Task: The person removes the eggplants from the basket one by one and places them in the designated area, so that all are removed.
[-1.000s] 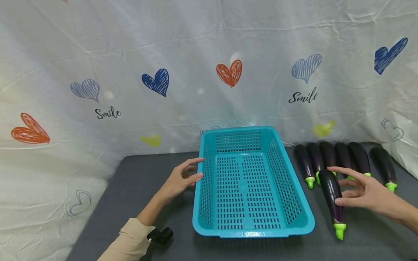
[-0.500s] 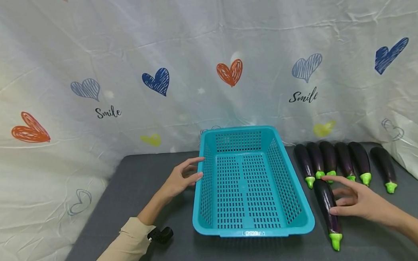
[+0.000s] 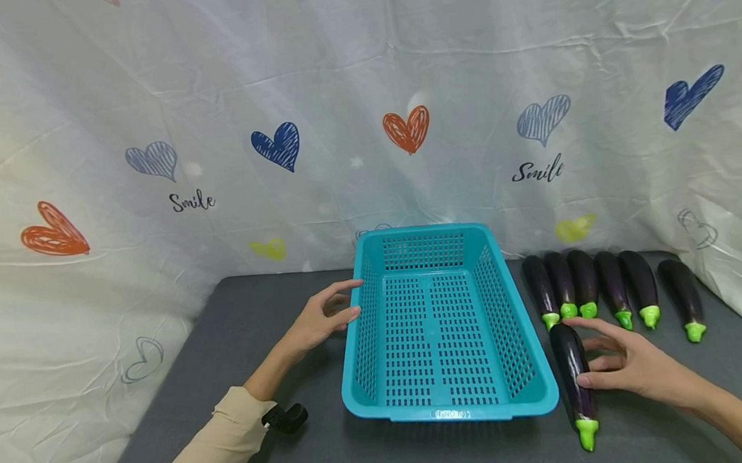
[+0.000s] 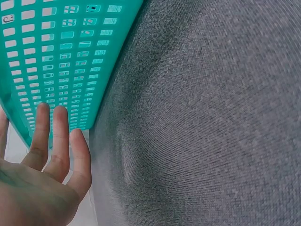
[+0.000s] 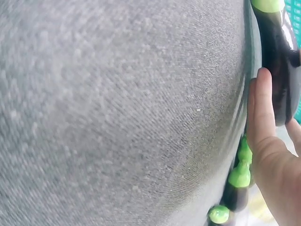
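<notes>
In the head view a dark purple eggplant point(image 3: 573, 375) with a green stem end lies beside the right side of a turquoise plastic basket point(image 3: 431, 341). My right hand point(image 3: 641, 371) holds that eggplant from the right, with the thumb near its middle and the index finger at its upper end. The right wrist view shows fingers point(image 5: 265, 106) along the dark body of the eggplant point(image 5: 282, 70). At the basket's left rim, my left hand point(image 3: 319, 319) touches with index fingertip and thumb. Its fingers point(image 4: 60, 136) stretch along the perforated side wall in the left wrist view.
Several more eggplants point(image 3: 583, 282) lie in a row at the back right, one point(image 3: 682, 297) slightly apart. A dark grey cloth point(image 3: 308, 455) covers the table. Behind it hangs a white curtain point(image 3: 336, 85) with hearts. A black device point(image 3: 285, 417) sits at my left wrist.
My right hand has moved left and toward me with the eggplant, away from the row and closer to the basket's right side. My left hand and the basket have stayed in place.
</notes>
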A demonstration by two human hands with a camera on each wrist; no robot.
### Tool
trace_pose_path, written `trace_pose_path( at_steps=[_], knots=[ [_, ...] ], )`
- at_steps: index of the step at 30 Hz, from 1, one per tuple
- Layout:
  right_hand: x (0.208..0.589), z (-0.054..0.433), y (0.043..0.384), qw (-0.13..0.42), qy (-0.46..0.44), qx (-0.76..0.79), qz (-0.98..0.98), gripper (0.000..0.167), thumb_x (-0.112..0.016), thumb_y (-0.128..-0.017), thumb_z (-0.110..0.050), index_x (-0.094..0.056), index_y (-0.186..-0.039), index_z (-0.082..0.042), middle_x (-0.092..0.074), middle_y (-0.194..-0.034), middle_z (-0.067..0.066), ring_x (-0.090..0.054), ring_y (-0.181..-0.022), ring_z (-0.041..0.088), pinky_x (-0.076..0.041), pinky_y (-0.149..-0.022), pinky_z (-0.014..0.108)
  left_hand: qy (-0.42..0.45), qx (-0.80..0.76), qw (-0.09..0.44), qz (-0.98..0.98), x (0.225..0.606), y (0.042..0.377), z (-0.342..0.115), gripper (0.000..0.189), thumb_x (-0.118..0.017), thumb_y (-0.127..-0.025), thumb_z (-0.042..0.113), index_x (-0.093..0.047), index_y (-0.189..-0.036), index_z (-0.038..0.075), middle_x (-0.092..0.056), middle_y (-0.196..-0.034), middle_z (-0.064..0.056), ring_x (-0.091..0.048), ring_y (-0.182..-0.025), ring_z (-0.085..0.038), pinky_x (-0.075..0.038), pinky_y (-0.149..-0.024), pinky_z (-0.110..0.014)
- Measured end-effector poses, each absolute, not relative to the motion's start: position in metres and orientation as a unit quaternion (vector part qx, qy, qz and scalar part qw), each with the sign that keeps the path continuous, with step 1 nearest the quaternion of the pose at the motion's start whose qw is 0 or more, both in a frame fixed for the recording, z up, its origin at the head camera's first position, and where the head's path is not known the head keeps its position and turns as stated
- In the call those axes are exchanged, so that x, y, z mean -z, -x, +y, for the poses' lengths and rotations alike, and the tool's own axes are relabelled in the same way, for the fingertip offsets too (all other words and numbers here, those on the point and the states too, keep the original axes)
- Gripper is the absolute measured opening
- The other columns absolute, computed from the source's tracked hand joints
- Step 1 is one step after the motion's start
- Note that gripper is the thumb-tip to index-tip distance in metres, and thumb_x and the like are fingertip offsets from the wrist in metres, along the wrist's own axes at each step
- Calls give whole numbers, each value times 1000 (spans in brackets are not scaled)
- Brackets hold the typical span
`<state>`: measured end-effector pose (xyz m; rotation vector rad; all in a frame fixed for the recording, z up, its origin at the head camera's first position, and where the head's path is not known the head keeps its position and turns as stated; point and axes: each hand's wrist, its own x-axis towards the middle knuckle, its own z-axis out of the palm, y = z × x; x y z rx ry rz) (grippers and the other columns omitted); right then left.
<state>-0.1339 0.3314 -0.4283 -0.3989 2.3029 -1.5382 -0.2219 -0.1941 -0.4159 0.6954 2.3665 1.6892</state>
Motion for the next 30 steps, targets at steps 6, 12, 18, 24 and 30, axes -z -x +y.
trace_pose_path(
  at_steps=[6, 12, 18, 24, 30],
  knots=[
    [433, 331, 134, 160, 164, 537, 812, 80, -74, -94, -8, -27, -159, -3, -20, -155, 36, -59, -116, 42, -58, -76, 41, -232, -563, 77, 789, 416, 223, -194, 53, -64, -103, 21, -47, -153, 22, -46, -151, -11, -52, -128, -32, -53, -91, -52],
    [437, 331, 135, 138, 178, 519, 825, 78, -74, -94, -8, -30, -158, -2, -28, -154, 31, -59, -118, 20, -58, -76, 38, -233, -560, 76, 792, 416, 223, -194, 53, -64, -103, 22, -47, -153, 24, -44, -152, -10, -51, -130, -31, -53, -90, -50],
    [438, 330, 134, 120, 189, 512, 829, 77, -75, -93, -7, -33, -158, -2, -34, -150, 27, -56, -111, -1, -58, -75, 38, -232, -561, 75, 791, 417, 223, -195, 53, -64, -103, 21, -47, -153, 24, -44, -152, -12, -52, -130, -32, -54, -89, -49],
    [437, 327, 133, 107, 183, 496, 842, 78, -78, -91, -9, -34, -155, 2, -37, -147, 31, -58, -108, 3, -58, -75, 36, -233, -561, 74, 791, 417, 223, -193, 53, -65, -103, 20, -48, -153, 22, -47, -149, -14, -53, -127, -33, -54, -89, -49],
    [435, 325, 134, 106, 175, 480, 853, 77, -79, -91, -11, -36, -152, 5, -44, -139, 32, -64, -101, 9, -58, -74, 36, -230, -564, 77, 789, 416, 223, -193, 53, -64, -103, 20, -47, -153, 22, -47, -149, -15, -54, -127, -32, -54, -90, -50]
  ],
)
